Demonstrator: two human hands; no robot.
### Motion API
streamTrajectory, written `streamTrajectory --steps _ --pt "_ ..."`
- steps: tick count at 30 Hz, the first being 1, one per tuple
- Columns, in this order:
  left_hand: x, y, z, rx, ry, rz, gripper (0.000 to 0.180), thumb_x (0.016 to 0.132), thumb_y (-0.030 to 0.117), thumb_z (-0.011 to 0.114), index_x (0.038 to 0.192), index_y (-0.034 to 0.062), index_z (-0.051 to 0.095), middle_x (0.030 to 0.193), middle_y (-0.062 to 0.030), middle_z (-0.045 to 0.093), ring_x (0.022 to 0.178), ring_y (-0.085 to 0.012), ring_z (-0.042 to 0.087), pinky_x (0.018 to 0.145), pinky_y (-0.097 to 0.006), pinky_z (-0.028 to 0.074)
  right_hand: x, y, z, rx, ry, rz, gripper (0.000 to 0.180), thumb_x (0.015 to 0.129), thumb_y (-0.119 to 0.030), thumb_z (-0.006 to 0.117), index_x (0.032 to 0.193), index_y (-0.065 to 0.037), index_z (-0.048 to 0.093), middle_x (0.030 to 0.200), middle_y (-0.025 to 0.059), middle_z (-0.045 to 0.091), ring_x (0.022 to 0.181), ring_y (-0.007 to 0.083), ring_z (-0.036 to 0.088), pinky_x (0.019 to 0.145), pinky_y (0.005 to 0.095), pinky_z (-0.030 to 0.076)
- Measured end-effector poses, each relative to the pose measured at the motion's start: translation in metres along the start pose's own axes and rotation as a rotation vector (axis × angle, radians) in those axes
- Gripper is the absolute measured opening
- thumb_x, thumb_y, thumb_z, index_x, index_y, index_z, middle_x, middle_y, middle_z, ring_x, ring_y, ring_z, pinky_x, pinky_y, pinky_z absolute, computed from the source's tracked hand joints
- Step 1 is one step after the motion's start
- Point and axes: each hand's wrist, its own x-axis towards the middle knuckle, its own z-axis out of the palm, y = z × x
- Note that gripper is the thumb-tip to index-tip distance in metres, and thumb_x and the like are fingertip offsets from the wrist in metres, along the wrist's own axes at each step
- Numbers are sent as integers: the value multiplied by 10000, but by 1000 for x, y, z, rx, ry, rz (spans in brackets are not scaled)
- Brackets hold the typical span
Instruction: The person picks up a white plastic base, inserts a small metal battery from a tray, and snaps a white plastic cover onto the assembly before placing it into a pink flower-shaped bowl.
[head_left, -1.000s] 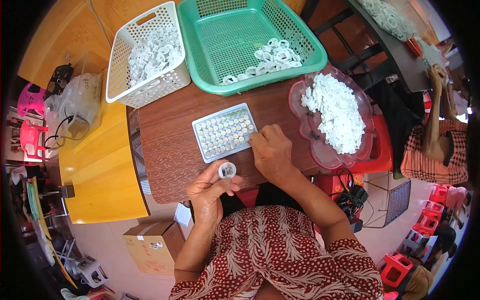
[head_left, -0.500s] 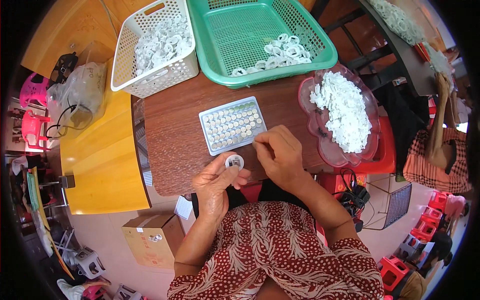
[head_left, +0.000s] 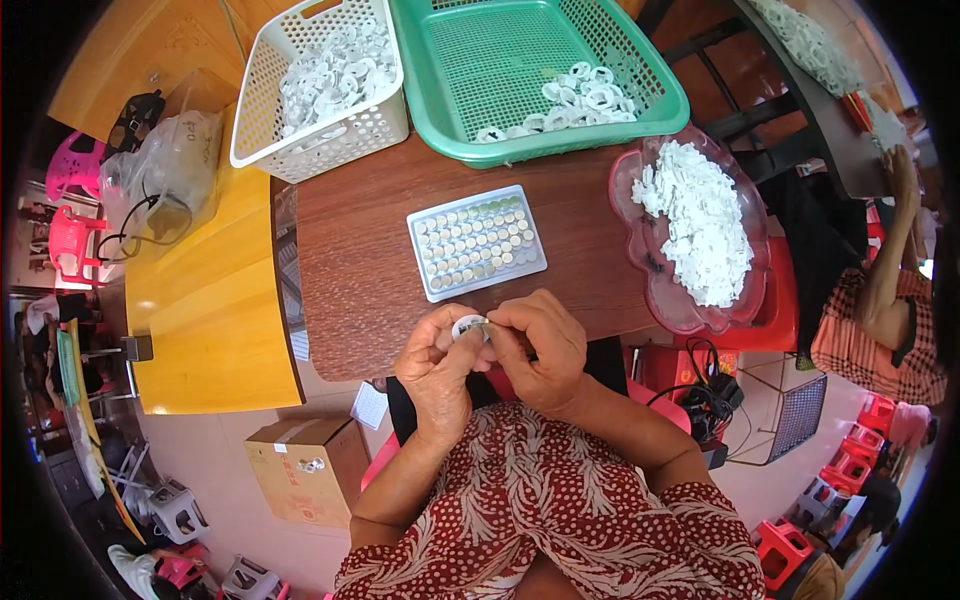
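Note:
My left hand [head_left: 440, 370] is closed around a small round white plastic case [head_left: 466, 327], its thumb lying over the middle of it. A dark and metallic inside shows on the case's face. My right hand [head_left: 543, 350] meets it from the right, thumb and forefinger pinched at the case's rim. A small shiny edge between those fingertips looks like a button cell [head_left: 486, 325], mostly hidden. Just beyond my hands lies a pale plastic tray [head_left: 433, 293] with rows of round silver button cells [head_left: 478, 240]; a few pockets at its near right corner hold none.
At the back stand a white basket [head_left: 330, 150] full of round white parts and a green basket [head_left: 560, 152] with fewer of them. A pink scalloped dish [head_left: 628, 215] heaped with small white pieces is at the right. Another person's arm [head_left: 900, 220] shows far right.
My right hand has moved from the tray's near right corner down to the white case in my left hand. The left hand keeps hold of the case.

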Motion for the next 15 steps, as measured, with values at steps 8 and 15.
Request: streamTrajectory --steps 8,15 --pt "4 -3 -6 -35 21 1 145 800 -83 525 910 -39 609 694 -30 593 551 -54 513 494 -178 383 -3 -1 6 34 -13 14 195 702 92 665 860 14 580 761 106 601 591 212 542 503 291 414" --pt "5 -2 -8 67 52 -10 158 754 -68 499 857 -32 613 657 -17 576 530 -45 481 481 -167 344 -10 3 7 -21 -50 -33 220 694 93 664 885 19 583 765 109 596 608 236 544 509 306 421"
